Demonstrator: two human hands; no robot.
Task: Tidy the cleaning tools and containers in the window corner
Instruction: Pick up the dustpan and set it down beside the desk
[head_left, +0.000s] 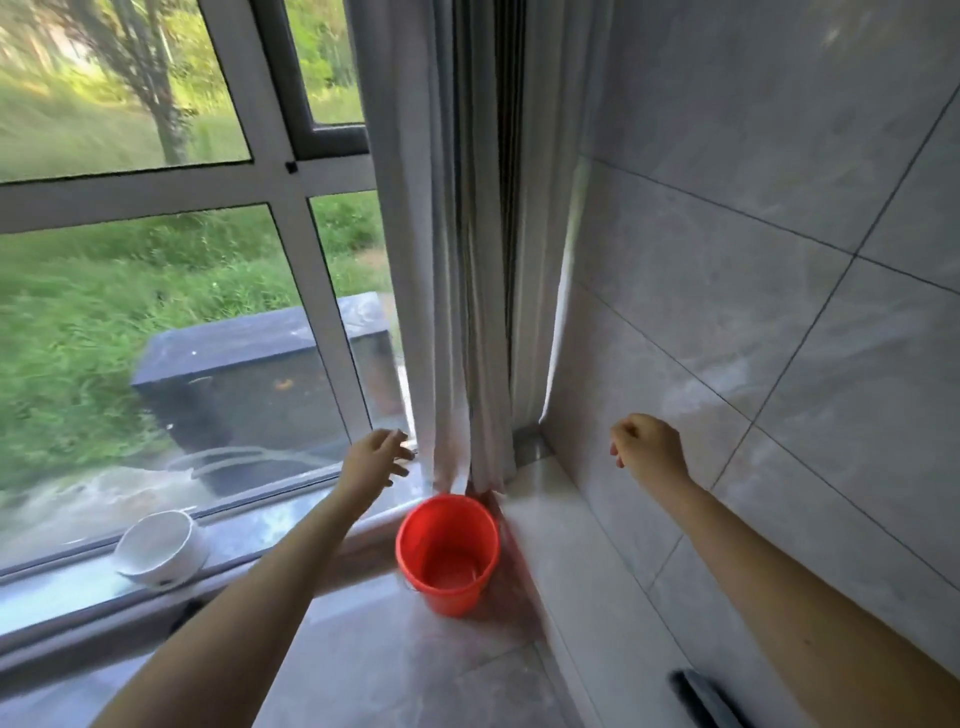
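An empty red bucket (448, 552) stands upright on the floor in the window corner, just below the curtain's hem. A white bowl (158, 546) lies tilted on the window sill to the left. My left hand (375, 458) reaches out above the sill, left of the bucket, fingers apart and holding nothing, close to the curtain's edge. My right hand (649, 448) hangs in the air in front of the tiled wall, right of the corner, fingers curled into a loose fist with nothing in it.
A pale curtain (447, 249) hangs in the corner down to the bucket's rim. The grey tiled wall (779, 260) runs along the right. A dark object (701, 699) shows at the bottom right edge. The window frame (291, 176) fills the left.
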